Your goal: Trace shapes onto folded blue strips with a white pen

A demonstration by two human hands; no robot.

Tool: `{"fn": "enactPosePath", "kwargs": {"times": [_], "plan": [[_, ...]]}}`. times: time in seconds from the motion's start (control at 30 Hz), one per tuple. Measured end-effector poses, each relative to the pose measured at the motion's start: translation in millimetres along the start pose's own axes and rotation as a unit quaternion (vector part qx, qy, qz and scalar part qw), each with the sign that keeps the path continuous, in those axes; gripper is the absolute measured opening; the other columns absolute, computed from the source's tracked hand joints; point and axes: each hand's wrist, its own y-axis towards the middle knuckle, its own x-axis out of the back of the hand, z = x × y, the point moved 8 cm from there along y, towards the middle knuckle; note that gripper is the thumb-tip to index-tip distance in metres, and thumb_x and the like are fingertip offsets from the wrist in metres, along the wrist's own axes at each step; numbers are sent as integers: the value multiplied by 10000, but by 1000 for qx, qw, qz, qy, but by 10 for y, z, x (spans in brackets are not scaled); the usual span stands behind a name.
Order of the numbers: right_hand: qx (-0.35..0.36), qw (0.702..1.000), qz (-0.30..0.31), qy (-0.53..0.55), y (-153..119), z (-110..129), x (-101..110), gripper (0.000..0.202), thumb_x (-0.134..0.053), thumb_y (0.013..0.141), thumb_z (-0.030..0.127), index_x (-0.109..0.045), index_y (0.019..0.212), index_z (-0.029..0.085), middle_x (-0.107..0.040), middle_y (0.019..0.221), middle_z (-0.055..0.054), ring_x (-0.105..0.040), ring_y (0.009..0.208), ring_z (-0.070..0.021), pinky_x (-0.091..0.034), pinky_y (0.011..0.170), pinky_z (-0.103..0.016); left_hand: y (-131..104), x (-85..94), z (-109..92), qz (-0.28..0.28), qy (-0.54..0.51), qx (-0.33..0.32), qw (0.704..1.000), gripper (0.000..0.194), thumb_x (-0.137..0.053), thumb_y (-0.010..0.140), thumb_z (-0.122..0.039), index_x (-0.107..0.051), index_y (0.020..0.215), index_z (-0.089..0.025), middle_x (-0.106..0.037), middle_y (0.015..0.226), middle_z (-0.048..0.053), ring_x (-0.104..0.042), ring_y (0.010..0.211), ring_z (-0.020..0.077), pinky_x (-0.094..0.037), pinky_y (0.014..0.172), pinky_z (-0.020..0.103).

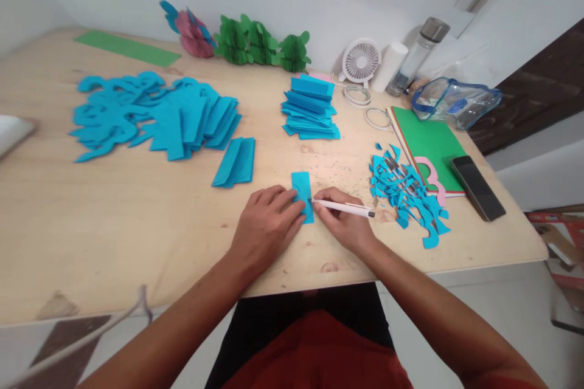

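Note:
A narrow folded piece of blue paper (301, 183) lies upright before me on the wooden table. My left hand (269, 219) rests flat with fingers spread, its fingertips pressing the paper's left side. In my right hand (343, 222) is a white pen (342, 206), its tip at the paper's right edge. Faint line marks show on the paper, too small to make out. Two folded blue pieces (235, 161) lie to the upper left of my left hand. Beyond the paper is a stack of folded blue strips (310, 110).
Blue paper cut-outs (118, 109) are heaped at the left, blue scraps (401, 185) at the right. A phone (478, 187) lies beside green paper (426, 143). Along the wall stand green paper ornaments (262, 42), a pink one (194, 33), a small fan (361, 61) and a bottle (417, 58).

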Motion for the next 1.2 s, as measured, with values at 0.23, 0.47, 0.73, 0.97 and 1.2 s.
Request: {"fn": "enactPosePath", "kwargs": {"times": [0.23, 0.47, 0.73, 0.97, 1.2], "plan": [[-3, 1000, 2, 10, 15, -12, -13, 112, -559, 906, 285, -660, 892, 239, -720, 858, -11, -645, 756, -147, -479, 679, -254, -2, -4, -8, -4, 7, -1, 1000, 200, -482, 953, -227, -678, 926, -198, -713, 1073, 91, -621, 1003, 283, -496, 833, 458], [3, 1000, 3, 12, 27, -21, -27, 106, -569, 900, 274, -666, 899, 232, -720, 870, -11, -645, 758, -147, -485, 695, -259, -2, -2, -10, -6, 13, -3, 1000, 195, -483, 956, -229, -674, 931, -196, -714, 1070, 87, -621, 994, 272, -492, 838, 444], [7, 1000, 2, 3, 49, -10, -44, 108, -567, 908, 286, -665, 909, 239, -724, 872, -8, -646, 756, -148, -482, 679, -255, 2, -3, -11, -7, 8, -3, 1000, 193, -486, 949, -222, -677, 932, -195, -714, 1077, 93, -620, 1000, 282, -491, 841, 456], [7, 1000, 7, -3, 51, -3, -47, 124, -552, 920, 285, -668, 916, 243, -727, 881, -13, -652, 770, -150, -492, 689, -256, -4, 3, -5, -12, 9, -2, 1000, 195, -488, 947, -225, -679, 922, -198, -712, 1078, 96, -619, 997, 287, -493, 837, 463], [6, 1000, 7, 3, 57, -11, -57, 110, -562, 916, 278, -666, 919, 243, -729, 900, -18, -661, 796, -157, -500, 719, -265, 7, 8, -13, -7, 6, -4, 1000, 192, -491, 944, -220, -681, 922, -194, -712, 1070, 98, -624, 994, 287, -498, 834, 464]]}}
